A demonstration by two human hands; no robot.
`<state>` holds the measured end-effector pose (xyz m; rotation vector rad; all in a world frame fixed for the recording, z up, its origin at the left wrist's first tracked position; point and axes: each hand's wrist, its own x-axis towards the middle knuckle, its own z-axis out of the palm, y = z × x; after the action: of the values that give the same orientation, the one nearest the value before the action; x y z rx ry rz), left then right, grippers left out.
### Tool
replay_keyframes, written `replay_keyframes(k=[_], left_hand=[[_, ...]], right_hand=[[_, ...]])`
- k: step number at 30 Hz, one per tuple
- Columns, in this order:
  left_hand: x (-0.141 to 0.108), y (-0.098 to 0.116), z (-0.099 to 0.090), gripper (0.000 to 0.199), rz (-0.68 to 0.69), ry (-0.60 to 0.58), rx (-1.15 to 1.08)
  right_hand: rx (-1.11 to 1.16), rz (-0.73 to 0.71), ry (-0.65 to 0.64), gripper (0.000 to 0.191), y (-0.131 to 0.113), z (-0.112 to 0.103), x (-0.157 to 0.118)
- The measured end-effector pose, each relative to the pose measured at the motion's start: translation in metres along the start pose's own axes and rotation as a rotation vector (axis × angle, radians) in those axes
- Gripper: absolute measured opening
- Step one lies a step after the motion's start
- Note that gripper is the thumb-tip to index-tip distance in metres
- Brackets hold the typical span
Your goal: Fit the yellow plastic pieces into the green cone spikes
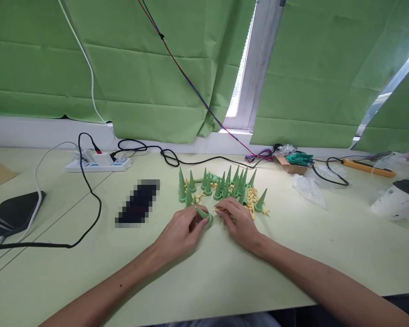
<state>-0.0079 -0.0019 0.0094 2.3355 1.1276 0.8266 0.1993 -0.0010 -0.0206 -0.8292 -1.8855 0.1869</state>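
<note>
My left hand [184, 229] is closed around a green cone [203, 213], which lies tilted with its base toward my right hand. Pinched in the fingertips of my right hand [238, 222] is a small yellow piece [216, 209], its shape too small to make out fully. Just beyond both hands, several green cones [238, 181] stand upright in a cluster. Loose yellow pieces [251, 200] are scattered among and beside them, partly hidden by my right hand. One green cone [260, 202] stands at the right edge of the pile.
A pixelated dark rectangle [138, 203] lies left of my hands. Behind it are a power strip [98, 164] and black cable [204, 162]. To the right are a small cardboard box [291, 165], clear plastic bags [310, 188], a yellow tool [368, 168] and a white cup [397, 200].
</note>
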Motion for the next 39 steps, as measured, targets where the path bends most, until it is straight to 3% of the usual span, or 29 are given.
replay_keyframes(k=[9, 14, 31, 39], left_hand=[[-0.002, -0.004, 0.002, 0.013, 0.111, 0.074, 0.056], [0.0, -0.003, 0.001, 0.013, 0.155, 0.057, 0.068], [-0.004, -0.003, 0.001, 0.013, 0.14, 0.042, 0.108], [-0.003, 0.002, -0.001, 0.018, 0.118, -0.055, 0.107]], right_hand=[[0.036, -0.05, 0.007, 0.019, -0.006, -0.001, -0.002], [0.041, -0.046, -0.006, 0.016, -0.008, -0.001, -0.003], [0.057, -0.028, -0.063, 0.011, -0.01, -0.002, -0.005], [0.022, -0.019, -0.082, 0.018, -0.01, -0.003, -0.003]])
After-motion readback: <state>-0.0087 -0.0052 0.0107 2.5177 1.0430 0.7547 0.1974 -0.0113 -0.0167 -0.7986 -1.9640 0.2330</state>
